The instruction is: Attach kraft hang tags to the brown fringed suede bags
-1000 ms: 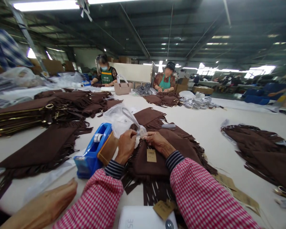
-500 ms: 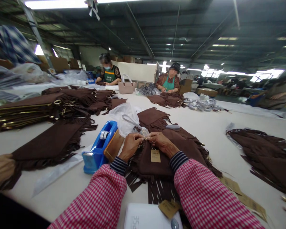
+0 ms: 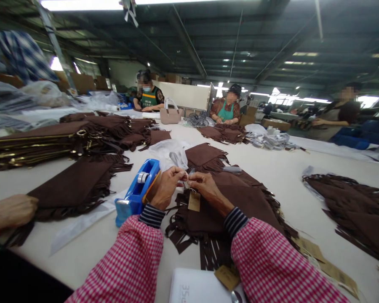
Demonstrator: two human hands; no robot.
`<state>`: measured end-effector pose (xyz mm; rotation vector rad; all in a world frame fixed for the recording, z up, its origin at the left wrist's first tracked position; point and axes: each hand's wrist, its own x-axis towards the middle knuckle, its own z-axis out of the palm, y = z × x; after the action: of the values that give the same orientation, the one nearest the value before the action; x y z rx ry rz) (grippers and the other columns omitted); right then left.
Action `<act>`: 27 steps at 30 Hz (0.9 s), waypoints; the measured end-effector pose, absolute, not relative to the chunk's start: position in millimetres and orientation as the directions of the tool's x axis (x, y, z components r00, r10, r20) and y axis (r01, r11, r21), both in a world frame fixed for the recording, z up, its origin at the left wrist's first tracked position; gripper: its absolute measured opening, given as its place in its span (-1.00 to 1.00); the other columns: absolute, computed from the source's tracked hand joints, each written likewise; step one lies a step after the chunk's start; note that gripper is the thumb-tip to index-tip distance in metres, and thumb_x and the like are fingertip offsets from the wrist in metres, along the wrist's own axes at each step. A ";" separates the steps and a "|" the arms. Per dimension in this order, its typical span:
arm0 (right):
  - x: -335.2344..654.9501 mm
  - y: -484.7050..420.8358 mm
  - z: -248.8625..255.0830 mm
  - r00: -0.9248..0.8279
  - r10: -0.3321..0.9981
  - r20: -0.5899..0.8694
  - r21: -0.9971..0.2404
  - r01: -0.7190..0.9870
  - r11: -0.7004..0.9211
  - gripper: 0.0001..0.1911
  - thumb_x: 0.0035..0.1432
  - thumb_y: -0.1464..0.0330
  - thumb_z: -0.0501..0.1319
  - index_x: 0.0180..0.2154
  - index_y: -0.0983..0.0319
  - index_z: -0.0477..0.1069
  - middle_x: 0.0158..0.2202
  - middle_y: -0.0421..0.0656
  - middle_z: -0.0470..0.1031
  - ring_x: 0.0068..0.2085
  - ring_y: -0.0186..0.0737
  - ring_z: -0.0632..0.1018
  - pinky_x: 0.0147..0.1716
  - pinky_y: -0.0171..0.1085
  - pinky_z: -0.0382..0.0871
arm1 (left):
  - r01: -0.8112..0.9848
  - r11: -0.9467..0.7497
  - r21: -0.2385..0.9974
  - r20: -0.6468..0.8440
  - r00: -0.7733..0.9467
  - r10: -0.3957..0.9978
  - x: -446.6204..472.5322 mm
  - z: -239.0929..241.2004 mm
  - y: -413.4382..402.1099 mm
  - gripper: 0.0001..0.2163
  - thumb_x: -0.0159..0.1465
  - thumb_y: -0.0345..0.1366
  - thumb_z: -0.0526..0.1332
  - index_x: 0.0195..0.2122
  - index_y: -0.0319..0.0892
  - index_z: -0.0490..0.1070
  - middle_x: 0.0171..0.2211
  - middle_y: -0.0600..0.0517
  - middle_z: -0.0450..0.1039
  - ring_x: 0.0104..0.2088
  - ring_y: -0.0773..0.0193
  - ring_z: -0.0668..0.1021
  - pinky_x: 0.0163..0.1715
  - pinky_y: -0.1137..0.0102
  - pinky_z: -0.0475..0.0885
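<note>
In the middle of the view, my left hand (image 3: 168, 187) and my right hand (image 3: 210, 191) meet fingertip to fingertip. Both are closed in a pinch on a thin pale tag string. From it hangs a small tan paper tag (image 3: 194, 202), over a dark brown fringed bag (image 3: 221, 214). The bag lies flat on others of its kind, its fringe spread toward me. Just left of my left hand stands a blue tape dispenser (image 3: 135, 198). Beyond my fingers lies crumpled clear plastic (image 3: 169, 151).
More brown bags are stacked at left (image 3: 34, 143) and piled at right (image 3: 353, 206). A white box (image 3: 189, 286) with a tan tag sits at the near edge; further tags (image 3: 337, 275) lie right. Another person's hand (image 3: 12, 212) touches a bag at left. Co-workers sit across the table.
My hands have shifted slightly left and up from the bag, drawing the string and tag along. The co-worker's hand at left has moved further into view.
</note>
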<state>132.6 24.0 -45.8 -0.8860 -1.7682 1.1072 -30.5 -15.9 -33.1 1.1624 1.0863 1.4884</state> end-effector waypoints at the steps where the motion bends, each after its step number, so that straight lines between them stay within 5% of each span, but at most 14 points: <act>1: 129.8 22.8 -45.7 -0.392 0.872 0.293 -0.926 0.112 0.361 -0.85 -0.04 0.31 0.28 -0.51 0.27 0.49 -0.48 -0.21 0.45 -0.39 -0.28 0.40 -0.35 -0.30 0.27 | -0.154 -0.186 0.970 0.167 -0.124 0.978 -30.2 -33.6 -15.6 -0.73 0.14 -0.10 0.34 -0.35 -0.23 0.44 -0.37 -0.02 0.53 -0.36 0.29 0.54 -0.38 0.44 0.42; 7: 131.3 20.5 -41.6 -0.327 0.913 0.242 -0.947 0.124 0.295 -0.82 0.02 0.28 0.29 -0.49 0.27 0.49 -0.56 -0.26 0.35 -0.50 -0.36 0.28 -0.48 -0.34 0.16 | -0.217 -0.107 0.970 0.086 -0.104 0.991 -30.7 -44.0 -11.9 -0.73 0.11 -0.15 0.34 -0.26 -0.24 0.51 -0.30 -0.06 0.56 -0.28 0.23 0.55 -0.36 0.42 0.43; 11: 137.7 22.1 -40.2 -0.319 0.919 0.233 -0.956 0.100 0.277 -0.79 0.03 0.24 0.32 -0.46 0.28 0.52 -0.56 -0.26 0.35 -0.51 -0.36 0.27 -0.50 -0.35 0.13 | -0.105 -0.044 0.994 0.044 0.002 0.999 -30.3 -51.7 -9.8 -0.68 0.00 -0.28 0.38 -0.19 -0.22 0.57 -0.25 -0.05 0.57 -0.25 0.21 0.55 -0.34 0.41 0.40; 20: 133.2 21.5 -41.2 -0.263 0.908 0.326 -0.925 0.109 0.364 -0.81 -0.02 0.29 0.29 -0.55 0.27 0.50 -0.57 -0.25 0.38 -0.49 -0.34 0.33 -0.46 -0.33 0.19 | 0.067 -0.186 0.980 0.185 0.010 0.983 -30.6 -58.9 -5.3 -0.85 0.05 -0.27 0.31 -0.44 -0.25 0.58 -0.46 0.02 0.50 -0.40 0.29 0.44 -0.40 0.42 0.27; 27: 144.5 30.6 -47.7 -0.243 0.953 0.183 -0.953 0.193 0.233 -0.79 0.02 0.25 0.27 -0.52 0.26 0.43 -0.63 -0.29 0.29 -0.55 -0.36 0.28 -0.52 -0.34 0.13 | -0.126 -0.031 0.991 0.026 -0.044 0.999 -31.6 -52.6 -9.8 -0.82 0.01 -0.22 0.37 -0.48 -0.23 0.48 -0.43 -0.01 0.53 -0.35 0.25 0.52 -0.32 0.40 0.37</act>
<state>144.5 30.6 -47.7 -1.0899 -1.6323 1.0927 -31.6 -9.8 -52.6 1.1148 1.1312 1.3187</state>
